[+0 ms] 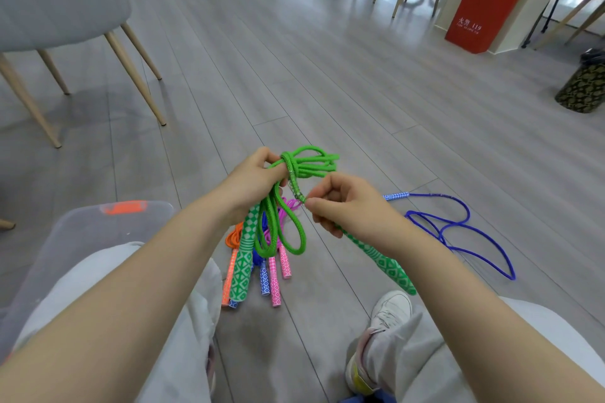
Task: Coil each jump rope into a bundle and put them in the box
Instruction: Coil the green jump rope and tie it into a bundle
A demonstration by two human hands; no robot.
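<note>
grey chair [55, 0], red cabinet [484, 3], patterned bin [582, 88]

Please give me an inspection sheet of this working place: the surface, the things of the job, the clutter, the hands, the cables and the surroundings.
Surface: grey plank floor.
Job's things: green jump rope half coiled in both hands; blue jump rope loose on the floor; pink, orange and another blue rope lying below the hands; clear plastic box at left.
Clutter: nothing seen.
Hands: left hand grips the green coils; right hand pinches the rope end.
Cables: nothing seen.
Surroundings: grey chair, red cabinet, patterned bin.
</note>
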